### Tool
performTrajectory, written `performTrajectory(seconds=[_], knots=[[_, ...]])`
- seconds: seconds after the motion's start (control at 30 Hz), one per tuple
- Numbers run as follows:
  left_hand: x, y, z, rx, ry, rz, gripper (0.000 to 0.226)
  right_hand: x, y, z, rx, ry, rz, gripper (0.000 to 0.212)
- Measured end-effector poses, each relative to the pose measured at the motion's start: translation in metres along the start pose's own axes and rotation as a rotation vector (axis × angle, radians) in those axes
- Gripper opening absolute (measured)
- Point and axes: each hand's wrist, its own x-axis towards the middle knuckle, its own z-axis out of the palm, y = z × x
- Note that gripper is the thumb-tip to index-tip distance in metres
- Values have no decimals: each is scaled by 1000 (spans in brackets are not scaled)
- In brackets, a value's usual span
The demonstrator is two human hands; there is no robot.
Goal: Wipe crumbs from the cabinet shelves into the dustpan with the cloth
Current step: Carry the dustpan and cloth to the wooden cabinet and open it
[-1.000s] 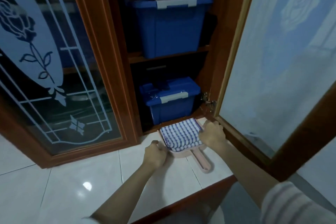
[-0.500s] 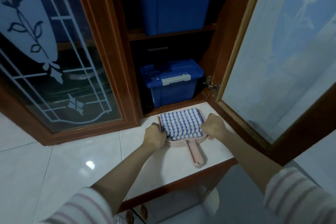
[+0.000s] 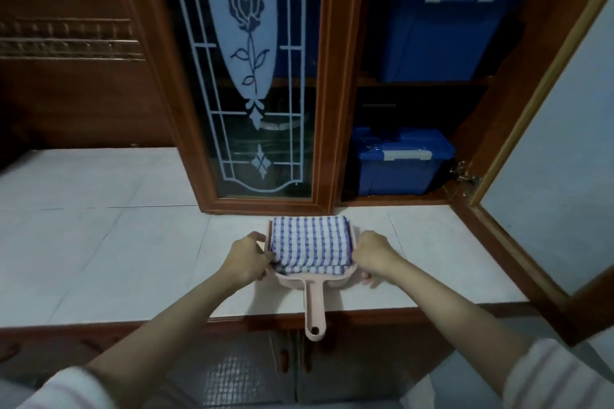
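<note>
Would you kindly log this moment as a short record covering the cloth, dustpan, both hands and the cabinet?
cloth: folded, blue-and-white checked, lying in the dustpan
dustpan: pink, on the white tiled counter, handle overhanging its front edge
left hand: grips the dustpan's left side
right hand: grips the dustpan's right side
cabinet door: open
upper blue bin: lidded, on upper shelf
lower blue bin: lidded, on bottom shelf
</note>
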Motion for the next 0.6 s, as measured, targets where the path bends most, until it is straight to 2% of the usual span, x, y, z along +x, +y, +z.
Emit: performTrajectory(seconds=[0.1, 0.2, 0.33, 0.47, 0.6], knots=[[-5, -18, -20, -21, 67, -30, 36, 0, -22, 20, -11, 0, -66, 27], [-9, -31, -31, -54, 103, -55, 35, 3, -33, 36, -32, 18, -78, 16], [-12, -46, -36, -69, 157, -74, 30, 2, -38, 52, -49, 17, -80, 22], [-11, -57, -35, -61, 169, -97, 30, 6, -36, 64, -43, 20, -82, 15], [-5, -63, -31, -22, 164, -131, 31, 6, -33, 69, -23, 44, -72, 26]])
